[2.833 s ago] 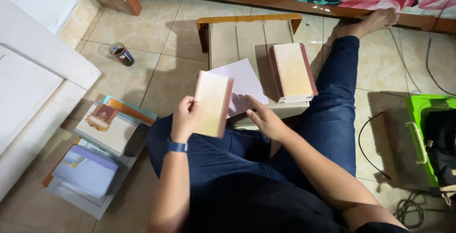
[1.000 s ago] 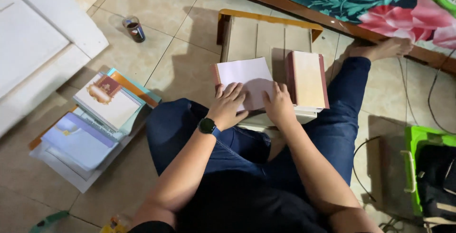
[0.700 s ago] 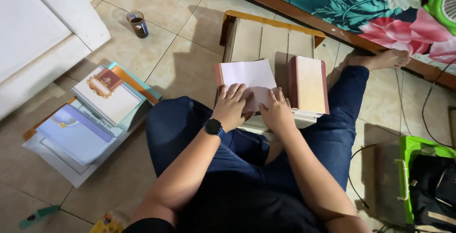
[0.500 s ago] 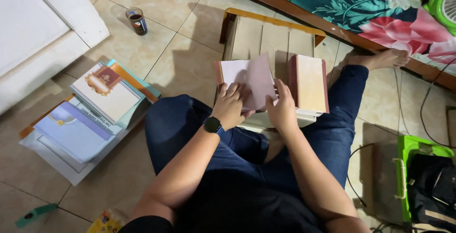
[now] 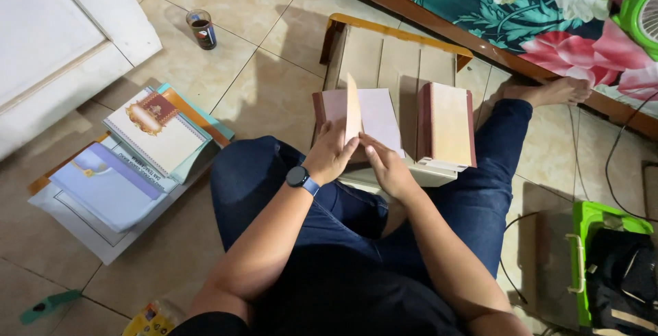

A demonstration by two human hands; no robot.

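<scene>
Pale pink open book [image 5: 373, 113] lying on a low wooden stool [image 5: 384, 62], one page standing upright between left hand [image 5: 332, 154] and right hand [image 5: 384, 165]. Left fingers pinching the page's lower edge; right fingers flat on the book beside it. Just right of the hands, a stack of closed books [image 5: 447, 127]. Far left, folders [image 5: 130, 158] on the floor.

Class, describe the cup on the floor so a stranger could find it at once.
Start at the white door on the left. On the tiles beyond its corner stands a small clear cup of dark drink. It stands alone, well apart from the books.
</scene>
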